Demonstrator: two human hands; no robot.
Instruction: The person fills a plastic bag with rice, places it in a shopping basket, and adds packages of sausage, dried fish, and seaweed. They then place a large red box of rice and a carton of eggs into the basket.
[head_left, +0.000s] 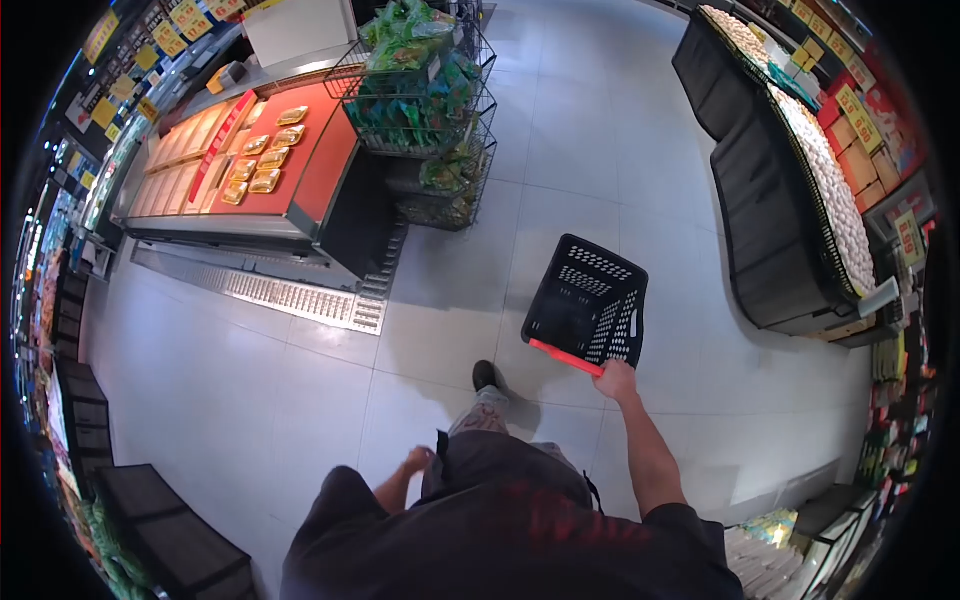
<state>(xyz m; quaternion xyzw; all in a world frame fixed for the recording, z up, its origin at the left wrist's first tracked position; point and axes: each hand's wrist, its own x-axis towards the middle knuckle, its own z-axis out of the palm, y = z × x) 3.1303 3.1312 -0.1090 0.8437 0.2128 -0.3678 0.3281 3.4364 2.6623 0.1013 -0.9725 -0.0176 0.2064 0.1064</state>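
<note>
A black plastic shopping basket (566,300) with perforated sides hangs in front of me, slightly right. My right hand (616,380) is closed round the near end of its red handle (566,357), with the arm stretched forward. Inside the basket I see only its dark bottom and walls. Down by my left hip is my left hand (418,460), next to a dark strap end. Its fingers are too small and turned away to make out. One dark shoe (485,375) shows ahead of my body, left of the basket.
Ahead left stands a red-topped display counter (325,175) with several wrapped trays. Beside it is a wire rack (415,110) of bagged greens. On the right runs a black produce stand (765,235) heaped with pale goods. Black crates (180,525) line the lower left. Pale tiled floor (560,130) lies between.
</note>
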